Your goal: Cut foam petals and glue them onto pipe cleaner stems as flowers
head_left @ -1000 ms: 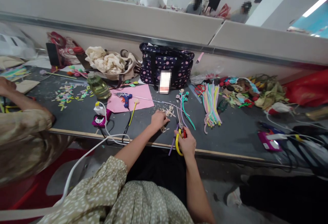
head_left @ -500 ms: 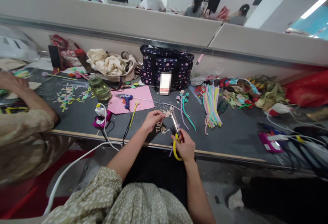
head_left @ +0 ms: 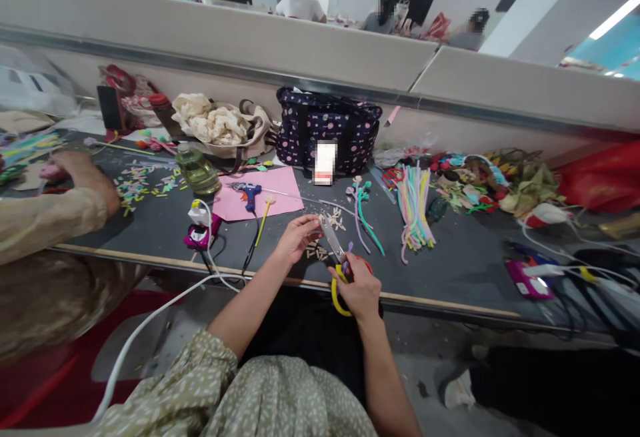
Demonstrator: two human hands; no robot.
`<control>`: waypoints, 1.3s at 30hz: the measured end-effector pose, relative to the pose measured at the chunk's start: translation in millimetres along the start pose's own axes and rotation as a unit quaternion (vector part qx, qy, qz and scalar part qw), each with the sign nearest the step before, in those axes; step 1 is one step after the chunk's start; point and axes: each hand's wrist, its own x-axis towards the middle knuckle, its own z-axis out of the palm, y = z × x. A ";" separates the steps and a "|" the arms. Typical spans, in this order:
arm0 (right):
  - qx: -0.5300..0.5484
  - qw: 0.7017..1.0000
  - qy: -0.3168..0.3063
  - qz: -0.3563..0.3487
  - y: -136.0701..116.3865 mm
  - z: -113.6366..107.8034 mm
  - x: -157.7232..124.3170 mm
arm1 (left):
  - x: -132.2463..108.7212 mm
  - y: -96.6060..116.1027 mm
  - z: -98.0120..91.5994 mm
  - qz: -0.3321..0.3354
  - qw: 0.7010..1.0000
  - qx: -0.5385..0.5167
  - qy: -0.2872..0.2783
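My right hand (head_left: 361,285) is wrapped round the yellow and red handles of a pair of scissors (head_left: 332,238), whose blades point up and left. The blade tips reach the fingers of my left hand (head_left: 299,233), which are pinched together. What sits between those fingertips is too small to make out. Below and beyond the blades lie small beige cut pieces (head_left: 316,250) on the dark table (head_left: 450,277). A purple stem (head_left: 349,247) shows beside the scissors at my right hand.
A blue glue gun (head_left: 249,195) rests on a pink sheet (head_left: 285,190), with a bottle of yellowish liquid (head_left: 196,169) to its left. Bundled pastel pipe cleaners (head_left: 416,210) lie right. A patterned bag (head_left: 327,127) stands behind. Another person's arm (head_left: 85,190) is at the left.
The scissors have swung left, so their blades now meet my left fingertips. At the left, the other person's hand has moved to the right and lower.
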 end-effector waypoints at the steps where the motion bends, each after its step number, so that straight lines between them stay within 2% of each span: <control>1: -0.005 1.000 0.002 -0.003 -0.7 0.0 0.0 | -0.7 -0.1 0.4 -0.001 1.000 -0.005 0.002; 8: -0.034 0.999 0.022 -0.024 -1.5 1.9 0.3 | -5.9 1.0 5.1 -0.015 0.999 -0.041 -0.008; 23: -0.062 0.997 0.018 -0.037 5.2 5.0 -2.5 | -6.4 2.3 3.5 -0.003 1.000 -0.006 0.007; 39: 0.019 0.999 -0.010 -0.023 0.8 5.5 1.4 | -1.6 -1.8 -5.7 -0.002 1.000 -0.009 0.005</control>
